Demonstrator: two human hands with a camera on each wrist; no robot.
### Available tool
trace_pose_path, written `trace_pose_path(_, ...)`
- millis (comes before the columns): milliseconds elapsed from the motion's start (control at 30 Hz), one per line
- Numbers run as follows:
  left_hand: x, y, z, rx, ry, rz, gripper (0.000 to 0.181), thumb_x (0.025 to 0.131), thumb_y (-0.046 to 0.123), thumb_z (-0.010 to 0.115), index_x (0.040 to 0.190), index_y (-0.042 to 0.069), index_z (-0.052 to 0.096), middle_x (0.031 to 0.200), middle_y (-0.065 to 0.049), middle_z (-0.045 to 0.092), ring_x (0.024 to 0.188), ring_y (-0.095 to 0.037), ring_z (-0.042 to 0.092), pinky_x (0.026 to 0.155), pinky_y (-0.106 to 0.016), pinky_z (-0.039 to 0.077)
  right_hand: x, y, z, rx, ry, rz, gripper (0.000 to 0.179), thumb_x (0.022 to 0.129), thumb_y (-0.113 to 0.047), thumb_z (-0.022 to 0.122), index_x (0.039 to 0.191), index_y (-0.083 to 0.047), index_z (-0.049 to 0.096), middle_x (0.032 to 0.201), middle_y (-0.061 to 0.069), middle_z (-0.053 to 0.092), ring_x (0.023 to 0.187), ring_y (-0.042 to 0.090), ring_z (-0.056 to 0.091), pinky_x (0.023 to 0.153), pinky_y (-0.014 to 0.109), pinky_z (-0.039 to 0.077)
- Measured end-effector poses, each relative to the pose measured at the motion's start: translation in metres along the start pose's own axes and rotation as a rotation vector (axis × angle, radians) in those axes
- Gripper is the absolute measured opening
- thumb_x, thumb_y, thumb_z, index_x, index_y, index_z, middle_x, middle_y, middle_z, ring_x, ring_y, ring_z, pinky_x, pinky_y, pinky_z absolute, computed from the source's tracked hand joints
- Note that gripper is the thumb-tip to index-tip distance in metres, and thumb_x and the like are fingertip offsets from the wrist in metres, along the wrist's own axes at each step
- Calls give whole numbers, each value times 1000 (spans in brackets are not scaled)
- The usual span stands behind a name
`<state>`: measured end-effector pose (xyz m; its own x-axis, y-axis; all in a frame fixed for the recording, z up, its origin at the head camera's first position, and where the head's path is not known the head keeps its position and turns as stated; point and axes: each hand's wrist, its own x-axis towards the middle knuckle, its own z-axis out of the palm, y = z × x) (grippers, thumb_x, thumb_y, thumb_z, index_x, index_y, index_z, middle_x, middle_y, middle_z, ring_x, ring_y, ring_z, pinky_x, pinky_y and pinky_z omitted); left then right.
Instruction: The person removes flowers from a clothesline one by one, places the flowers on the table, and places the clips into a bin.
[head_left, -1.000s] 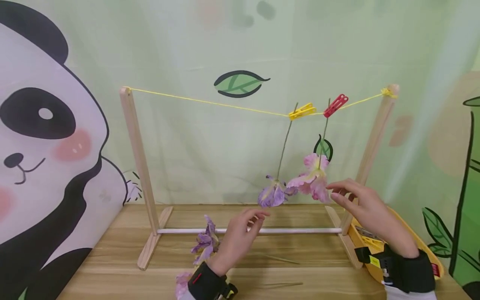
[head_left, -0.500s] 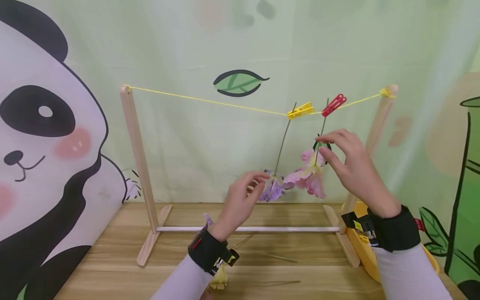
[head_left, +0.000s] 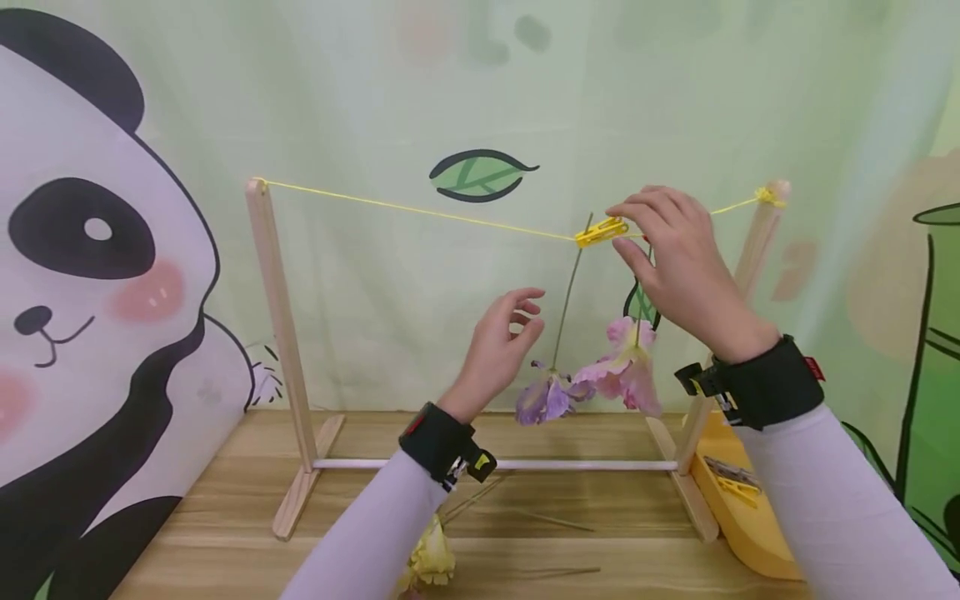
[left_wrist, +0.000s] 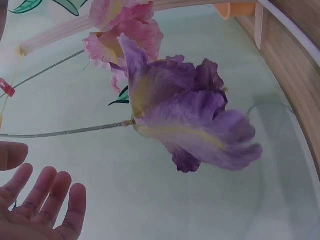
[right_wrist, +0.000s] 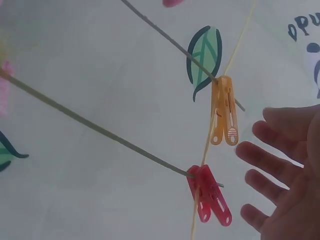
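A yellow clothespin [head_left: 600, 232] clips the stem of a purple flower [head_left: 549, 397] to a yellow string [head_left: 420, 212], the bloom hanging down. Right of it hangs a pink flower [head_left: 622, 371], its stem clipped by a red clothespin [right_wrist: 207, 195] that the right hand mostly hides in the head view. My right hand [head_left: 678, 258] is raised at the yellow clothespin, thumb and fingers spread; the right wrist view has a gap between fingertips and clip. Left of the purple flower's stem, my left hand [head_left: 501, 350] hovers with loosely bent fingers, holding nothing.
Two wooden posts [head_left: 281, 325] carry the string, joined low down by a white rod [head_left: 585, 465]. A yellow flower [head_left: 433, 554] and several stems [head_left: 551, 519] lie on the table. At the right stands a yellow tray [head_left: 750, 533] with clothespins [head_left: 738, 492] inside.
From beside the pink bloom, my right hand has risen past its stem to the yellow clothespin. My left hand has also come up from low over the table to the purple flower's stem.
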<state>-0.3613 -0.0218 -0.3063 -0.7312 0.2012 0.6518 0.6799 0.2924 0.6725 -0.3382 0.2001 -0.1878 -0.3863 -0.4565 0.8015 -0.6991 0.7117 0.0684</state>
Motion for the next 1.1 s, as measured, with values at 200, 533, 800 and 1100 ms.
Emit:
trace_pose_path(200,8,-3,8,-31,-103,-52,47,98,13,56,143,14,42,129,-15,57,114,-25,55,95,-44,48,15,5,-1,-75,-219,29,33,98,-14,56,128,-1,55,128,22,55,135,39,30,113,56,15)
trace_pose_path(533,15,-4,13,-8,-173,-79,46,98,13,55,142,17,43,120,-13,65,109,-23,60,90,-40,52,25,9,-1,-104,-302,34,24,97,-9,55,119,0,61,119,21,58,130,41,33,111,58,15)
trace_pose_path(800,19,-1,16,-23,-118,-53,36,99,12,53,133,22,52,107,-8,68,97,-18,63,82,-35,54,30,8,0,-91,-291,36,16,95,-6,57,107,0,66,106,20,63,116,41,41,109,56,18)
trace_pose_path(1100,12,32,9,-128,-69,-66,37,96,-2,53,132,9,53,97,-19,64,79,-23,63,70,-46,58,34,10,3,-49,-242,52,9,89,-1,64,96,0,68,95,17,65,107,36,43,109,53,17)
